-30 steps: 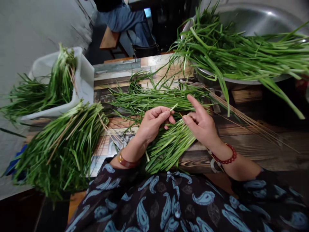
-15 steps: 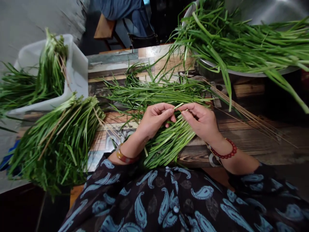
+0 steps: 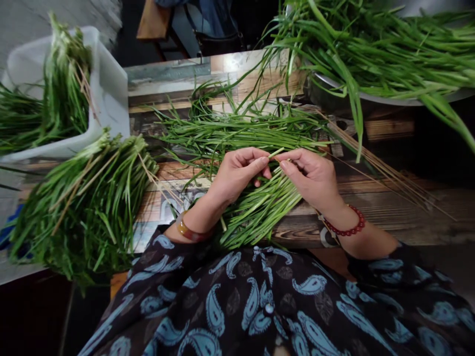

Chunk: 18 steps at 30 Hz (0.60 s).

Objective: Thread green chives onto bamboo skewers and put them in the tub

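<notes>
My left hand [image 3: 239, 173] is closed in a pinch on a pale green garlic chive stalk [image 3: 276, 153], whose end sticks out past the thumb. Fingertip to fingertip with it, my right hand [image 3: 315, 175] pinches at the same chive, and its fingers partly hide what they grip. Just below both hands, a loose bunch of garlic chives [image 3: 260, 212] lies slantwise on the table, near my body. Behind the hands, a second loose pile of chives [image 3: 237, 132] spreads across the planks.
Tied chive bundles [image 3: 85, 207] lie at left, beside a white plastic bin [image 3: 111, 84] holding more. A metal basin [image 3: 322, 91] heaped with long chives [image 3: 389, 59] stands at back right. Dry straw strips [image 3: 389, 170] lie on the wooden table [image 3: 371, 217]. A person sits beyond.
The view has tipped down slightly, so the table things appear higher. My hands stay together in the same pinch, with a little more of the chive's end showing between them.
</notes>
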{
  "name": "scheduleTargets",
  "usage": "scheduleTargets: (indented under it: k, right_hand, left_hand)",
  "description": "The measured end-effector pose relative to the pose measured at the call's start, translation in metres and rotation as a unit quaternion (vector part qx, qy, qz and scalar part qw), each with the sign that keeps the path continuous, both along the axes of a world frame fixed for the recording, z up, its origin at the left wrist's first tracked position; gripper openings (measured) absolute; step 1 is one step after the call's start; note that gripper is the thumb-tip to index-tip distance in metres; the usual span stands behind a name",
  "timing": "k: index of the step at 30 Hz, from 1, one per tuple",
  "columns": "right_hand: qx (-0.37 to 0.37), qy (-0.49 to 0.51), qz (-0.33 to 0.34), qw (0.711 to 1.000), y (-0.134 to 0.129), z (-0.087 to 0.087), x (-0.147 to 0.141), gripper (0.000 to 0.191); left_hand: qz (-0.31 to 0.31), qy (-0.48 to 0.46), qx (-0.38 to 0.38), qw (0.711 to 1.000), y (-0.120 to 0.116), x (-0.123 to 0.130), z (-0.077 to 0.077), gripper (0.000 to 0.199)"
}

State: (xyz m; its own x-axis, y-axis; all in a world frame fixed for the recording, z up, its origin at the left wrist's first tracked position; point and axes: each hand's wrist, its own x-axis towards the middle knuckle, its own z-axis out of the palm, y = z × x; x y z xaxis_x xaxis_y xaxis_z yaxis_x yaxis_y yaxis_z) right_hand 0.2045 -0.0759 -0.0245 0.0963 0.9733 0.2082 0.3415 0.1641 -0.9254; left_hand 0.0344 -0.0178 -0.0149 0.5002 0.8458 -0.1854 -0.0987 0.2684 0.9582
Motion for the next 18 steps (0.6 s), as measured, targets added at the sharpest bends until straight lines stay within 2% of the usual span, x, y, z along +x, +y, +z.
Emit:
scheduleTargets:
  k: [6,12,18]
  right_hand:
    - [-0.006,0.007,-0.003,1.0,0.001,0.0001,-0.0006,0.016]
    - [-0.01,-0.002,-0.005,1.0,0.0006,0.0013,0.0,0.014]
    - [-0.016,0.018,-0.004,1.0,0.0012,-0.0076,-0.0009,0.013]
  left_hand:
    - [0.002,0.008,0.011,1.0,-0.0001,-0.0002,-0.0011,0.033]
    - [0.005,0.051,0.065,0.997,-0.0014,-0.0008,0.0009,0.03]
    - [-0.003,0.095,0.097,0.991,-0.0018,-0.0017,0.0048,0.028]
